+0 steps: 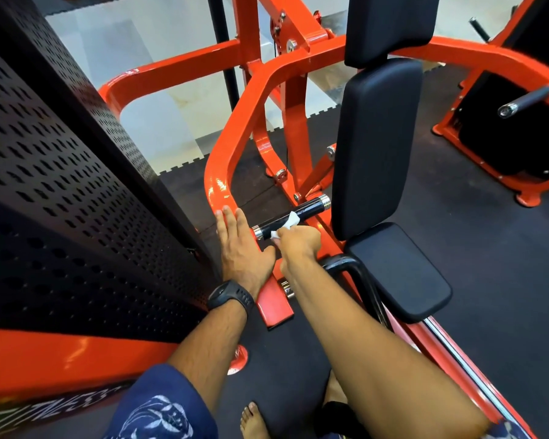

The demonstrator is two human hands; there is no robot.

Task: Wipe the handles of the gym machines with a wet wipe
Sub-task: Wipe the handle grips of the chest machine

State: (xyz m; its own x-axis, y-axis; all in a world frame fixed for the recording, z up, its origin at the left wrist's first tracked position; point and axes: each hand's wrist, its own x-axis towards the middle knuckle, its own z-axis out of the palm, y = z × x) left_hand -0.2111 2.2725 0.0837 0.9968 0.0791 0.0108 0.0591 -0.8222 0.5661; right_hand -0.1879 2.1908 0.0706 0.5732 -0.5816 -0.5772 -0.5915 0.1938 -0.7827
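bright even light, frame glare, wide-angle edge bending.

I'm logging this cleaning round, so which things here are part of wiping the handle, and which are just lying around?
Part of the job:
wet wipe
black handle
right hand, holding the wipe on the handle
left hand, resting flat on the orange frame arm

Just around:
seat pad
back pad
perforated black panel
wristwatch
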